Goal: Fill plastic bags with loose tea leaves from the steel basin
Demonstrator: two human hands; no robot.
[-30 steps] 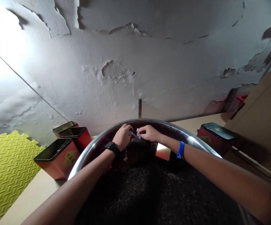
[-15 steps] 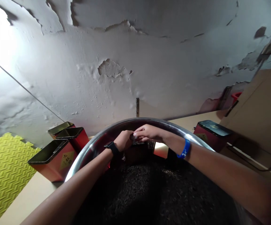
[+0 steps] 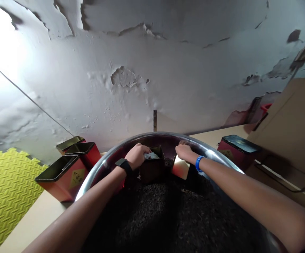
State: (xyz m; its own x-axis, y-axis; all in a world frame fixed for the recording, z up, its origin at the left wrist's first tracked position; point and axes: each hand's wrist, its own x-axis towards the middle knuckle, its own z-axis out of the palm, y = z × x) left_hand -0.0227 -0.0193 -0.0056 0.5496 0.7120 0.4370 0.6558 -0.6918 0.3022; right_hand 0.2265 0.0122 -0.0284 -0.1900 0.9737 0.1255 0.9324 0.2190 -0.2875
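A big steel basin [image 3: 221, 159] filled with dark loose tea leaves [image 3: 168, 218] lies in front of me. At its far side stands a dark open tin [image 3: 153, 168] with a crumpled clear bag [image 3: 151, 156] in its mouth. My left hand [image 3: 137, 156], with a black watch on the wrist, is closed on the tin's left rim and the bag. My right hand [image 3: 184, 151], blue band at the wrist, rests curled over a pale lid-like piece [image 3: 180, 168] right of the tin; its fingers are mostly hidden.
Three open red tins [image 3: 62, 174] stand on the beige table [image 3: 31, 225] to the left. A closed red tin [image 3: 238, 147] sits at the right, beside brown cardboard [image 3: 294, 123]. A peeling white wall [image 3: 152, 70] rises behind; a yellow foam mat [image 3: 4, 189] lies lower left.
My right hand has left the bag at the tin's mouth and moved right to the pale piece. My left hand stays at the tin's rim.
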